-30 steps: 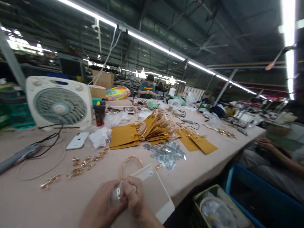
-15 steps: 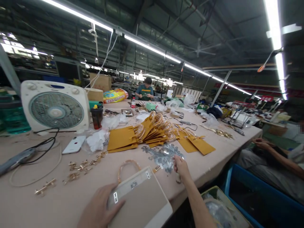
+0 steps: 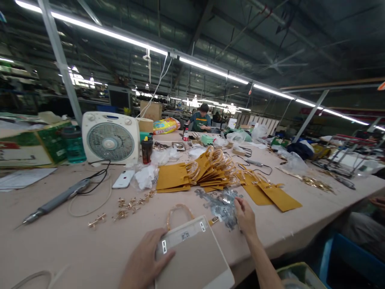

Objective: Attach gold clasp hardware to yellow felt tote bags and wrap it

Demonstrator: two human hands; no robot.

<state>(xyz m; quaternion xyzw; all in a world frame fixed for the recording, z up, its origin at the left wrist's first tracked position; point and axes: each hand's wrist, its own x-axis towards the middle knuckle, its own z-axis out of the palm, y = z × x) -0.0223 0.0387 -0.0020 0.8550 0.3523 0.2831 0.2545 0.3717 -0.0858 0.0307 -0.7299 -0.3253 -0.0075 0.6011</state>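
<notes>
A light bag panel (image 3: 192,257) with a clear-wrapped tan handle (image 3: 180,208) at its far edge lies at the near side of the table. My left hand (image 3: 147,257) grips its left edge, thumb on top. Two small white-framed slots and a dark patch show along the panel's top strip. My right hand (image 3: 245,216) is at the right side of a loose pile of small grey metal plates (image 3: 222,202), fingers pinched together. What the pinch holds, if anything, is too small to make out. A short tan strap with a buckle (image 3: 214,220) sticks out by the panel's corner.
Mustard-yellow bag pieces (image 3: 174,176) with wrapped handles are heaped beyond the metal plates. Gold fittings (image 3: 129,204), a phone (image 3: 123,179) and an electric screwdriver (image 3: 60,196) lie to the left. Behind them stands a fan (image 3: 110,138). A co-worker (image 3: 201,118) sits across the table.
The view has swung left, bringing the whole screwdriver into sight. My left hand stays on the bag panel; my right hand remains at the grey plates, its fingers still pinched.
</notes>
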